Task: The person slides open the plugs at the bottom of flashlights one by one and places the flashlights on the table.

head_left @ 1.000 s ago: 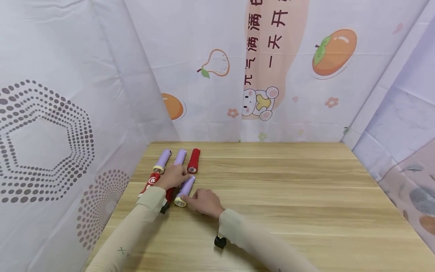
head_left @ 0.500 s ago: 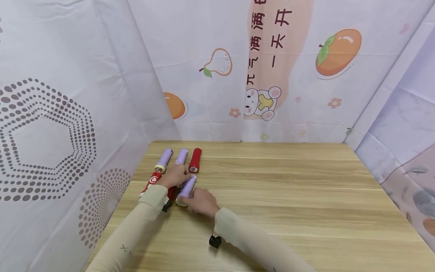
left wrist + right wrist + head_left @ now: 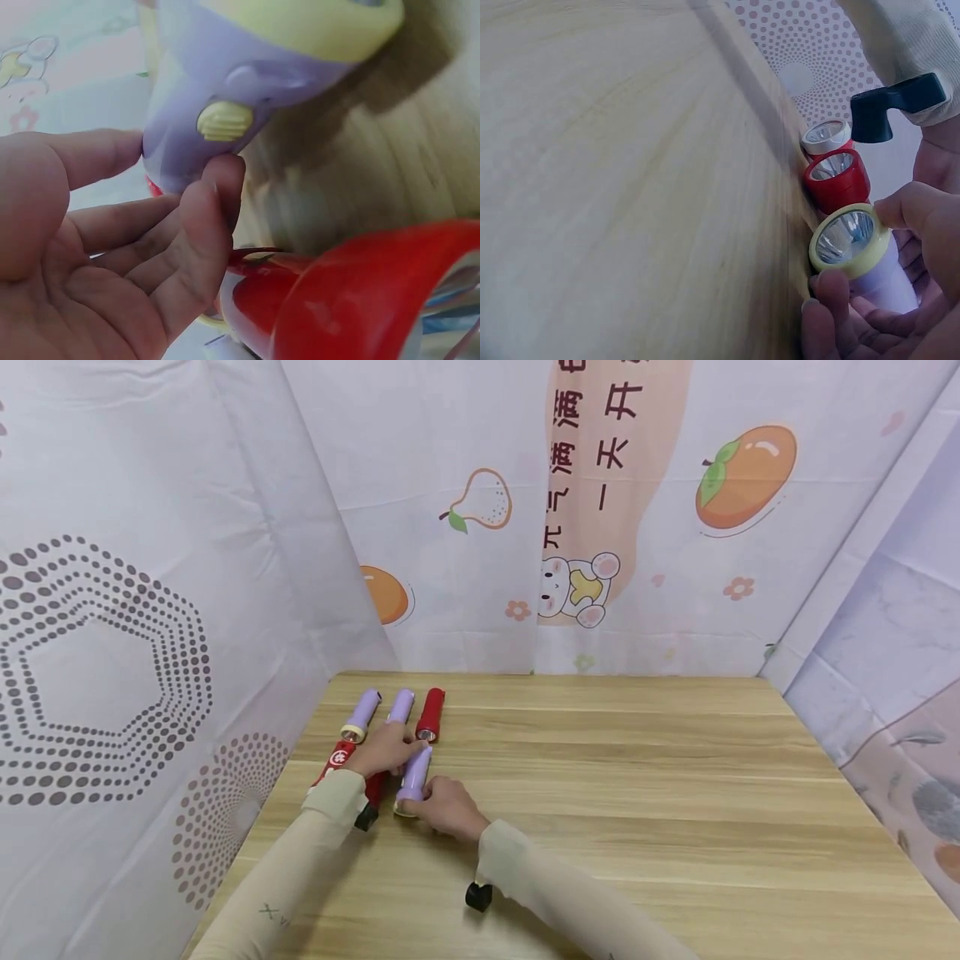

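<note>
A purple flashlight (image 3: 415,772) with a pale yellow head lies between both hands at the left of the table. My left hand (image 3: 386,750) pinches its tail end between thumb and fingers, as the left wrist view shows around the purple barrel (image 3: 187,120). At the yellow head, my right hand (image 3: 450,808) grips the rim, with thumb on one side and fingers on the other; its lens (image 3: 846,237) shows in the right wrist view. Beside it lies a red flashlight (image 3: 838,182), mostly hidden by my left wrist in the head view.
Behind lie two more purple flashlights, one at the left (image 3: 362,714) and one partly covered by my left hand (image 3: 401,705), and a red flashlight (image 3: 431,714). A red flashlight with white print (image 3: 336,762) lies left of my left wrist. Wooden table (image 3: 637,793) extends right; printed curtains surround it.
The held flashlight's head end has swung slightly to the right, so it lies straighter. My right thumb has moved over the yellow head. My left hand stays nearly still.
</note>
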Tool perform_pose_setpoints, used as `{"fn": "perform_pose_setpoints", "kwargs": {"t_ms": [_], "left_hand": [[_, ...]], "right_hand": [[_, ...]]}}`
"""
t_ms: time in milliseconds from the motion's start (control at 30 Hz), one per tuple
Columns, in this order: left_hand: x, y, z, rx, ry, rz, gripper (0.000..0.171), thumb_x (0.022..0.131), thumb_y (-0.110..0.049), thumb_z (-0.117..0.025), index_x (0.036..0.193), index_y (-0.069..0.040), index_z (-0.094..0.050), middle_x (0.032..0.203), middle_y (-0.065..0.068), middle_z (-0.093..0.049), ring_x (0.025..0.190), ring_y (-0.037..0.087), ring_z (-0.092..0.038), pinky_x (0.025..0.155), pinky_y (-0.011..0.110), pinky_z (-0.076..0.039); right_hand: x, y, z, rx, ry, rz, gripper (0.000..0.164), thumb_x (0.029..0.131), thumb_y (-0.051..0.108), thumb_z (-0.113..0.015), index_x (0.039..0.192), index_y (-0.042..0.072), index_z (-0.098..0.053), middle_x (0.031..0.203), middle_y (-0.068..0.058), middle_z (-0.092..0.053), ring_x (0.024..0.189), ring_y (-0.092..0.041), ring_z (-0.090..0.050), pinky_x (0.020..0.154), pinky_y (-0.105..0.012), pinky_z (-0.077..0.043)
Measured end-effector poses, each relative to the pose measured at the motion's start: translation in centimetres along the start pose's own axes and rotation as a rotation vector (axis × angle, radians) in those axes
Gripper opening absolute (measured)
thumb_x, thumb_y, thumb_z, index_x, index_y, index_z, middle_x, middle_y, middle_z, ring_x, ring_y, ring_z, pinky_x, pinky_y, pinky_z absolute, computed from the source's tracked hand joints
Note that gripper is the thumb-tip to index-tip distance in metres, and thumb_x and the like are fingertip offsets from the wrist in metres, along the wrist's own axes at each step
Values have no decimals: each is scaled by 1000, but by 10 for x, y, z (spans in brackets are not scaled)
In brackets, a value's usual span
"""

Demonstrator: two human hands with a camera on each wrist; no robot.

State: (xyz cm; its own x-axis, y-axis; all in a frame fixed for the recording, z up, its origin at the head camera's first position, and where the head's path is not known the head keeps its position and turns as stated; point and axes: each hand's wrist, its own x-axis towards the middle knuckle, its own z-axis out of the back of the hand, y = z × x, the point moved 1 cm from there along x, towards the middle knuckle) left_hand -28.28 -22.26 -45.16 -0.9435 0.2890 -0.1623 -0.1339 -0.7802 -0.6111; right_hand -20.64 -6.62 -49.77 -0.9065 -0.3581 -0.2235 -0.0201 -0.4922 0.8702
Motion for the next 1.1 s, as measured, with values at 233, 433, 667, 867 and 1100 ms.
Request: {"fn": "perform_pose_setpoints", "kwargs": {"t_ms": [233, 433, 667, 867, 1100], "left_hand": [[-4, 6, 6, -208, 43, 58, 27, 100, -24, -69, 83, -3, -74, 67, 7, -62, 56, 16, -59, 54, 30, -54], [-5, 11, 7, -265, 43, 125, 34, 98, -31, -72, 78, -4, -69, 66, 8, -63, 57, 16, -59, 59, 35, -56], [-7, 17, 4, -344, 14, 169, 38, 97, -34, -73, 74, -5, -63, 70, 8, -62, 62, 19, -61, 63, 37, -57], [-9, 20, 4, -398, 4, 138, 35, 98, -33, -72, 83, -2, -67, 77, 10, -64, 68, 21, -64, 65, 37, -58], [-10, 16, 2, -351, -27, 111, 35, 99, -34, -70, 82, -3, -67, 71, 8, -63, 63, 20, -62, 61, 35, -56]], "right_hand": [[-1, -5, 2, 44, 10, 22, 33, 87, 33, -82, 90, 9, -59, 64, 2, -59, 51, -10, -51, 44, -25, -41], [-2, -7, 7, 55, 39, 34, 34, 88, 34, -82, 96, 9, -62, 71, 1, -62, 54, -12, -55, 46, -26, -44], [-3, -8, 9, 94, 46, 41, 32, 94, 42, -75, 88, 11, -69, 64, -1, -59, 52, -13, -53, 46, -27, -46], [-3, -7, 11, 130, 65, -1, 34, 92, 43, -77, 96, 10, -69, 70, -7, -64, 56, -14, -56, 49, -28, -50], [-3, -6, 16, 156, 79, -18, 33, 92, 41, -78, 100, 10, -69, 72, -8, -65, 58, -14, -56, 48, -27, -47]]}}
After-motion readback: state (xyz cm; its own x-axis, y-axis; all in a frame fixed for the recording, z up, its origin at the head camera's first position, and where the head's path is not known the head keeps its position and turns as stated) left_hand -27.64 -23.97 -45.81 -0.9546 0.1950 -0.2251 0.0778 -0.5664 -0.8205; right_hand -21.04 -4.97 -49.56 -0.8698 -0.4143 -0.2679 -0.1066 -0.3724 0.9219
